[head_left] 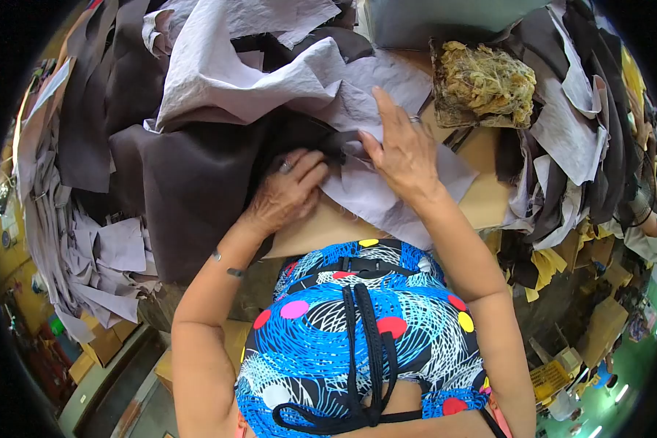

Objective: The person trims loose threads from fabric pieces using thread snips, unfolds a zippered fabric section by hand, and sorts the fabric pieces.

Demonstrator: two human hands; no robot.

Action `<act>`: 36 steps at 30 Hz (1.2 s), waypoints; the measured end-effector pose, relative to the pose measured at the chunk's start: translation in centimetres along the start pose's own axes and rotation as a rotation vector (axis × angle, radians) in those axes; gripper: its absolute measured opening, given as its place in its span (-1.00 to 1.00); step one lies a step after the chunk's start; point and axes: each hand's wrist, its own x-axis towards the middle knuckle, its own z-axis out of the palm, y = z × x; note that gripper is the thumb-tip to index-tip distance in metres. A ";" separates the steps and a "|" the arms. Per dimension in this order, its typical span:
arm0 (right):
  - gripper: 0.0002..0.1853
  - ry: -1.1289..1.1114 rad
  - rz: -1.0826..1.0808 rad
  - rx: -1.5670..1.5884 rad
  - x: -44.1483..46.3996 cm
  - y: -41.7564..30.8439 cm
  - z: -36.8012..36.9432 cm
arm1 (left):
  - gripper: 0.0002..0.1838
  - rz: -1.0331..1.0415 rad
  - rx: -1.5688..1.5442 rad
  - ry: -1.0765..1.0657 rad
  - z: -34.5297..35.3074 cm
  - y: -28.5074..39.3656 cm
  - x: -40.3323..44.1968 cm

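My left hand (290, 188), a ring on one finger, has its fingers curled at the edge of a dark brown sheet of cloth or leather (197, 190). The fingertips are partly hidden against the sheet. My right hand (403, 150) lies with thumb and index finger apart on a pale lilac-grey piece (361, 193) beside the dark edge. A larger crumpled lilac-grey sheet (248, 91) is heaped just beyond both hands. Between the hands, the dark edge meets the pale piece.
A tan board (482, 186) lies under the pieces. A plastic-wrapped yellowish bundle (485, 84) sits at the right, near a grey box-like object (445, 22). Stacked grey strips (40, 182) hang at the left; dark and grey pieces (569, 131) pile at the right.
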 end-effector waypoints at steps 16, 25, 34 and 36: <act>-0.39 0.103 -0.174 0.206 2.7 2.5 3.5 | -0.70 0.175 0.214 0.014 -1.5 -1.5 -0.6; -0.41 0.092 -0.256 0.122 3.4 2.2 3.5 | -0.68 0.233 0.288 0.007 -3.6 0.3 0.0; -0.36 0.170 -0.240 0.270 3.1 1.9 3.2 | -0.66 0.080 0.311 -0.024 -1.2 -0.8 -0.5; -0.34 0.163 -0.250 0.255 3.1 1.8 3.0 | -0.65 0.110 0.378 -0.018 -1.9 -0.9 -0.4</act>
